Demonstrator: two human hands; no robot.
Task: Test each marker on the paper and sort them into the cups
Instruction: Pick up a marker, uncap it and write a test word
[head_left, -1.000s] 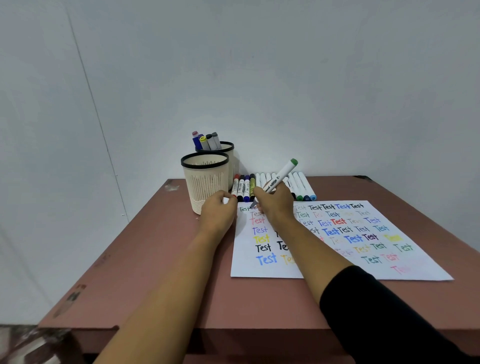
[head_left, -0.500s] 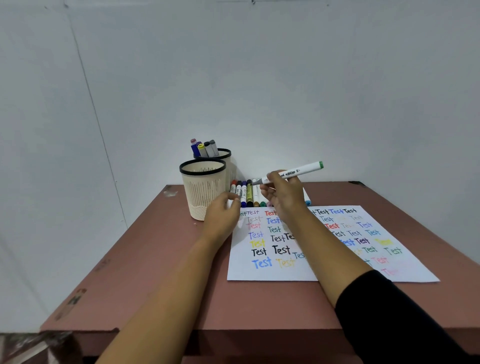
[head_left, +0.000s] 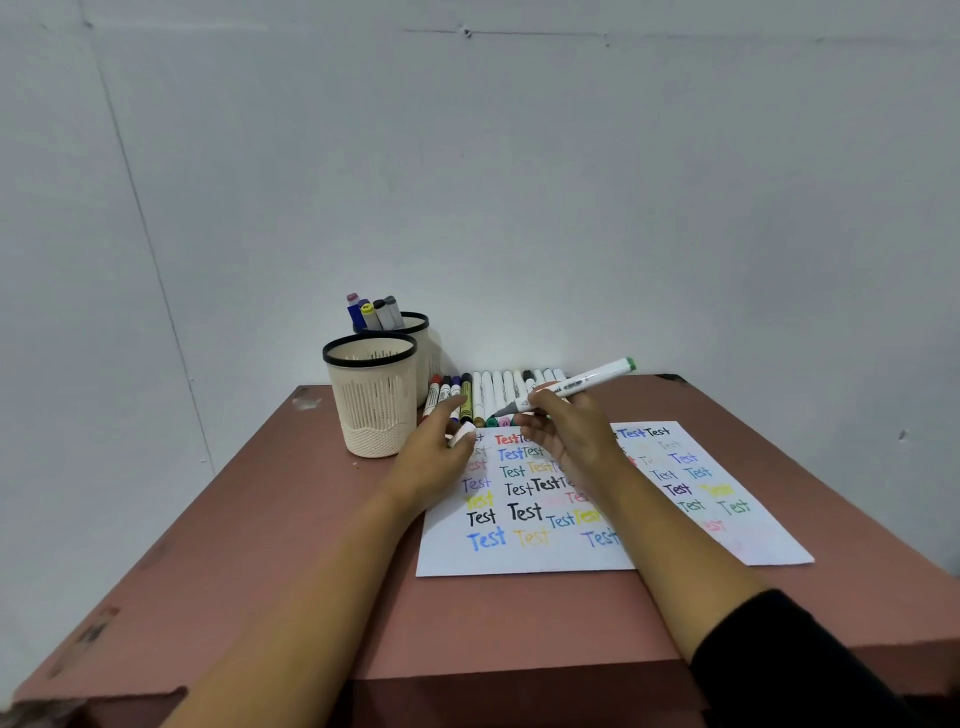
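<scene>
1. Table (head_left: 291, 545): reddish-brown, matt top directly in front of me, with its far edge against the wall.
2. Table, far left corner: I note a pale scuff (head_left: 306, 402) on the surface.
3. Table, near left edge: a worn patch (head_left: 96, 631) with dark smudges.
4. Table, far right corner: a dark chip (head_left: 670, 378) at the edge.
5. Wall (head_left: 519, 182): plain, pale grey-white, behind the table and to both sides of me.
6. Wall, my left: a thin seam (head_left: 150, 249) runs down at a slant.
7. Wall, top: a faint horizontal line (head_left: 545, 34) carries a small dark fixing (head_left: 467, 33).
8. Wall, my right: one small dark mark (head_left: 902, 434).
</scene>
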